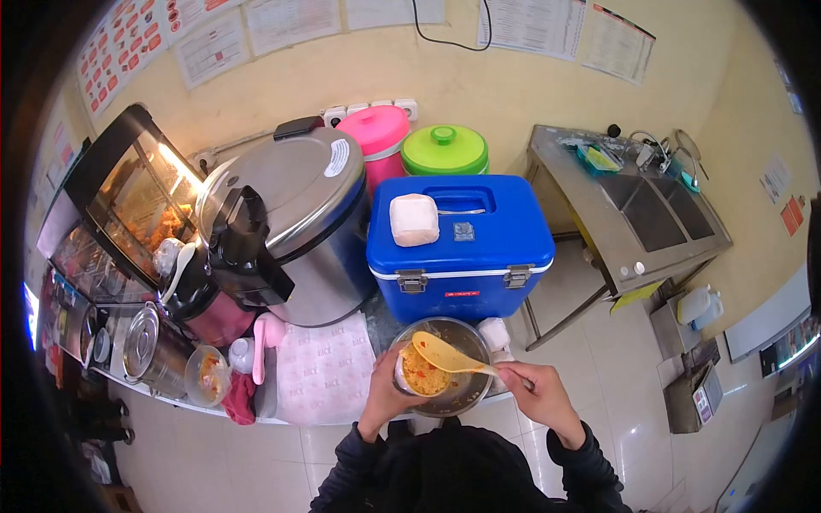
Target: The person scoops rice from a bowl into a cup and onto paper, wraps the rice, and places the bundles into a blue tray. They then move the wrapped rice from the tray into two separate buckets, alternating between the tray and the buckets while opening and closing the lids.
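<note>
My left hand (386, 395) is wrapped around a small white cup (400, 376) filled with orange-yellow grainy food with red bits (424, 374) that looks like rice. In my right hand (544, 397) is the handle of a pale yellow serving spoon (446, 354). Its broad head lies over the far edge of the cup, touching or just above the food. Below both is a round metal bowl (475, 393) at the table's front edge; the cup hides part of its inside. White printed paper (325, 369) lies left of my left hand.
Behind the bowl stands a blue cooler box (462, 256) with a white paper packet (414, 220) on top. A large steel rice warmer (321, 256), a pink scoop (268, 332) and a lit food display (150, 201) are to the left. A steel sink (643, 214) is at the right.
</note>
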Available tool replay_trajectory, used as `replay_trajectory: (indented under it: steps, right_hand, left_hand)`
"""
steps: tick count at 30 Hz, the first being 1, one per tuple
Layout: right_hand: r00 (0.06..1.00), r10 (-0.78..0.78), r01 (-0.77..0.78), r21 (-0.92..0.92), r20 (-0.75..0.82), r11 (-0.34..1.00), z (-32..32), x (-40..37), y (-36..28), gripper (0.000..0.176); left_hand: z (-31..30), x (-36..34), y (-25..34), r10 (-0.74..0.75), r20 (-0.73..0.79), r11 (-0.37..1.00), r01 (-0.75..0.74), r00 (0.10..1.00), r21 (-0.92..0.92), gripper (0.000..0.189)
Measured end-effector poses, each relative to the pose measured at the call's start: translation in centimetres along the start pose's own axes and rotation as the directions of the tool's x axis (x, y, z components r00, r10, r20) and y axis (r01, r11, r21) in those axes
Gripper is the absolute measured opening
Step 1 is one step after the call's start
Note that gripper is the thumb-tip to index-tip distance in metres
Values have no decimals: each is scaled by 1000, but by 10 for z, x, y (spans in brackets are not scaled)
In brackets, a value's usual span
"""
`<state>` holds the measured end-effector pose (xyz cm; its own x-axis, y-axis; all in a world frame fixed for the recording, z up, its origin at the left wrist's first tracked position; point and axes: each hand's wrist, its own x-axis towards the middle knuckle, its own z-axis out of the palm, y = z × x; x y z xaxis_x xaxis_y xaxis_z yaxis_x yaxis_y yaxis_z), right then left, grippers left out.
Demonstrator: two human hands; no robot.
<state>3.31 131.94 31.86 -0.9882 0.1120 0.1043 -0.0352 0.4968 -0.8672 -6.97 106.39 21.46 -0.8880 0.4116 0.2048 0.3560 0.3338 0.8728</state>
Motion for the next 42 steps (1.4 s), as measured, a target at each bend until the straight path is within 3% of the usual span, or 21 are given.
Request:
replay_trajectory:
  steps: [2, 5, 8, 11, 15, 17, 20, 21, 23, 24, 27, 29, 32, 35, 38, 42]
  right_hand:
    - [996, -88, 86, -104, -13, 991, 0, 6, -16, 20]
    - [980, -198, 197, -298, 27, 934, 4, 7, -15, 20]
    - [975, -201, 220, -431, 89, 875, 7, 2, -10, 20]
    - [968, -215, 249, -474, 126, 845, 13, -5, -2, 20]
    - [950, -153, 285, -553, 272, 783, 21, -9, 6, 20]
    - [943, -112, 277, -556, 312, 784, 21, -5, 6, 21]
    - [950, -145, 268, -480, 278, 835, 23, -4, 14, 22]
    - [953, -172, 269, -440, 249, 857, 24, -4, 17, 23]
    - [989, -32, 57, -175, 145, 983, 24, -2, 18, 23]
    - [992, 51, -48, -28, 114, 998, 24, -1, 18, 23]
    - [992, 124, -123, 86, -7, 989, 32, -14, 29, 23]
    - [998, 65, -65, -71, -2, 995, 48, -26, 34, 23]
    - [999, 48, -39, -312, 22, 949, 61, -30, 14, 22]
    - [995, -70, 92, -355, 73, 930, 53, -27, 28, 21]
    - [999, 33, -32, -326, -2, 945, 23, -14, 6, 20]
    - [969, -244, 216, -356, -37, 909, 38, -21, 4, 20]
  left_hand:
    - [-9, 4, 12, 31, 82, 988, -43, 996, 150, 93]
    - [-9, 5, 1, 94, 144, 971, -123, 985, 203, 95]
    - [-8, 1, 3, -29, 69, 1000, 29, 997, -6, 95]
    - [-2, -1, -6, -43, 66, 990, 52, 997, -130, 95]
    - [-1, -1, 0, 32, 78, 998, -28, 996, -56, 94]
    - [0, -1, -2, 88, 81, 996, -89, 993, 5, 93]
    - [2, 1, 2, 45, 70, 996, -39, 997, -78, 92]
    - [4, -1, 1, -11, 54, 981, 21, 998, -191, 91]
    - [11, -6, -1, -127, 35, 902, 130, 991, -411, 88]
    - [13, -7, 0, -119, 0, 909, 109, 993, -403, 87]
    - [18, -9, 2, -118, -116, 927, 67, 986, -370, 87]
    - [24, -10, 3, -136, -179, 935, 67, 975, -348, 89]
    - [28, -10, 8, -30, -222, 989, -3, 975, -147, 92]
    - [30, -16, -2, -55, -227, 998, 47, 972, -39, 97]
    - [29, -15, 0, -34, -173, 999, 36, 984, 4, 97]
    - [32, -20, -4, -30, -208, 996, 47, 978, 76, 96]
